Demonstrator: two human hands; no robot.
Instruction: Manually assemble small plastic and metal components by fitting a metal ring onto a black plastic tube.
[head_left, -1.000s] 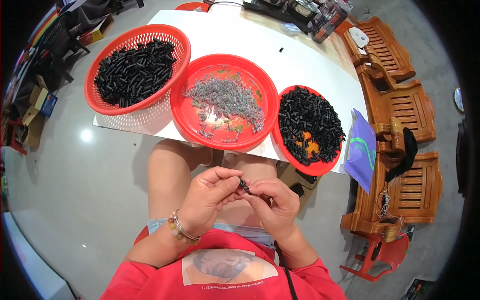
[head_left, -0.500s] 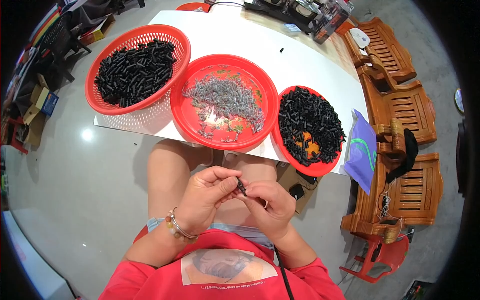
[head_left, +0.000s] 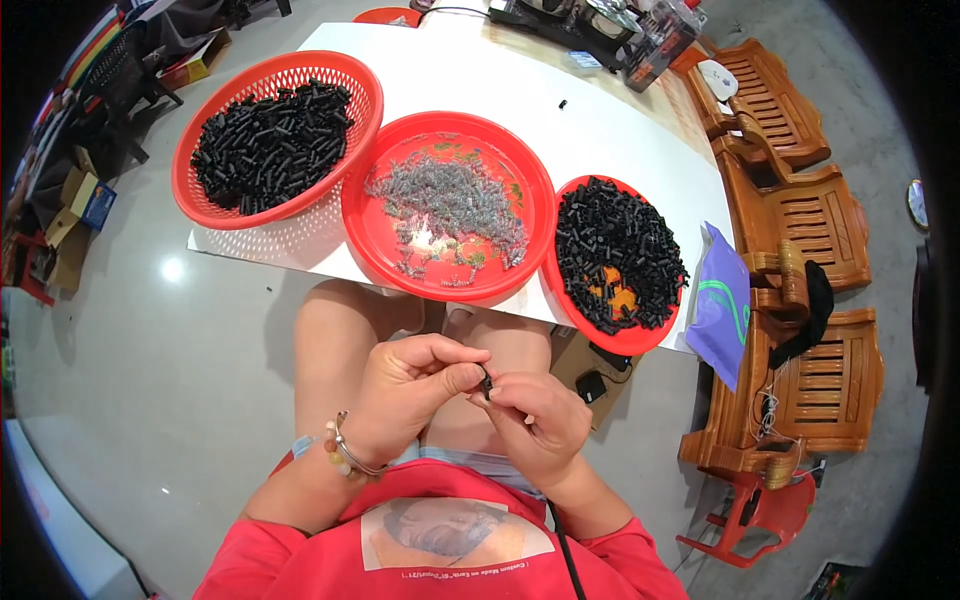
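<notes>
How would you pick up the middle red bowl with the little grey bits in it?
Probably by the rim of the middle red bowl on its near side, coming from the person's side, a hand on each edge. It is wide, shallow and full of loose grey bits, and the near rim overhangs the table.

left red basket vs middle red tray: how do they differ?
The left basket has perforated mesh walls; the middle tray has solid walls. The left basket holds a heap of black tubular pieces; the middle tray holds small grey springs spread thin. Both are red, round, and on the white table.
</notes>
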